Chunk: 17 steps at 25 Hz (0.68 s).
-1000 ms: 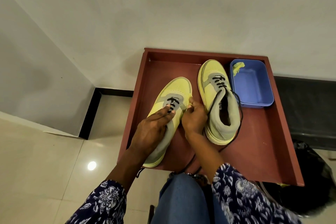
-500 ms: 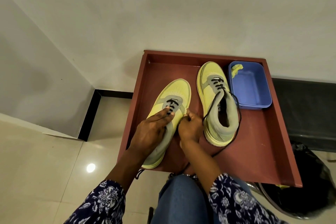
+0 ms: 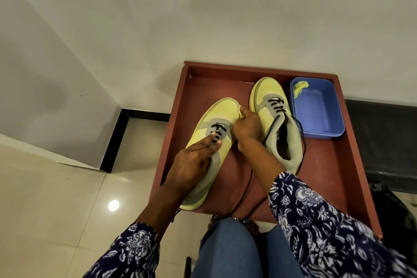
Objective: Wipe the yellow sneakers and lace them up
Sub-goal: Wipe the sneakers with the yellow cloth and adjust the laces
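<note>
From the head view, two yellow-and-grey suede sneakers sit toes-far on a reddish-brown wooden tray (image 3: 327, 187). The left sneaker (image 3: 216, 119) lies angled, its long axis running near-left to far-right. The left hand (image 3: 191, 165) rests on its tongue, fingers straight over the black laces (image 3: 217, 132). The right hand (image 3: 247, 127), curled, pinches a small yellow cloth (image 3: 240, 111) against that sneaker's right toe edge, so wiping probably runs along this side. The right sneaker (image 3: 277, 119) stands just right, beside a blue plastic tub (image 3: 320, 117).
</note>
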Each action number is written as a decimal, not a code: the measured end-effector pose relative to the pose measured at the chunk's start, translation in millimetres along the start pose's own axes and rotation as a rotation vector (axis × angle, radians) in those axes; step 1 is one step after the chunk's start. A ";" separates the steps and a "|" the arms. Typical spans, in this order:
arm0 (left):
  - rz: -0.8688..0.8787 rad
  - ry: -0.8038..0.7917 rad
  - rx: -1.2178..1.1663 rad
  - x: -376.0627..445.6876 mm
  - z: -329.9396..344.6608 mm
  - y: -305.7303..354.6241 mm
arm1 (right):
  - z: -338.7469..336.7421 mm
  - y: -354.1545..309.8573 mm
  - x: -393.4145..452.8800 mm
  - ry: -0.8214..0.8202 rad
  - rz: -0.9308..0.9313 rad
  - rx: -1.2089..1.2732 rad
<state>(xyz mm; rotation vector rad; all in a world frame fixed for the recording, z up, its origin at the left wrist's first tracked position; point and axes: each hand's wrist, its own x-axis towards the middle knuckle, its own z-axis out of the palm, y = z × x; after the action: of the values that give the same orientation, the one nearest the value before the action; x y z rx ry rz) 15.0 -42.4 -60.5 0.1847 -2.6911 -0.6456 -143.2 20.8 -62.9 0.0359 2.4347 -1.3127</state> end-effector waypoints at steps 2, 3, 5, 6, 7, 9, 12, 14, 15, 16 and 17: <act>0.001 0.006 -0.002 0.3 -0.3 0.7 | 4.9 10.6 -8.0 0.025 -0.013 0.008; 0.003 0.009 -0.004 0.1 -0.3 0.6 | 6.9 15.2 -13.7 0.042 -0.010 0.018; 0.002 0.008 -0.008 -0.6 0.0 0.3 | 10.7 25.6 -27.1 0.066 -0.014 0.035; -0.003 0.005 -0.012 -0.8 0.3 0.1 | 12.4 31.2 -34.9 0.074 -0.013 0.033; -0.007 0.005 -0.014 -0.8 0.6 -0.1 | 14.9 36.9 -42.7 0.086 -0.006 0.024; -0.007 0.007 -0.014 -0.6 1.2 -0.8 | 17.4 42.8 -55.5 0.108 0.003 0.025; -0.001 0.007 -0.020 -0.9 1.9 -1.7 | 16.2 40.1 -56.4 0.131 0.031 0.092; -0.001 0.009 -0.028 -1.1 2.1 -1.8 | 13.3 32.6 -49.1 0.153 0.065 0.137; 0.000 0.010 -0.031 -1.5 2.4 -1.9 | 12.3 28.9 -44.1 0.156 0.079 0.154; 0.002 0.014 -0.034 -1.7 2.8 -1.9 | 11.5 25.5 -38.0 0.159 0.083 0.158; 0.003 0.018 -0.039 -1.7 3.3 -1.9 | 11.4 22.2 -31.8 0.159 0.083 0.146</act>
<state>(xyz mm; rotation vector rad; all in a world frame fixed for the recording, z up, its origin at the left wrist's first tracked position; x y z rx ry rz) 15.4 -42.4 -64.6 0.1750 -2.6592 -0.6913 -105.7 28.9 -75.7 0.2876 2.4314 -1.4993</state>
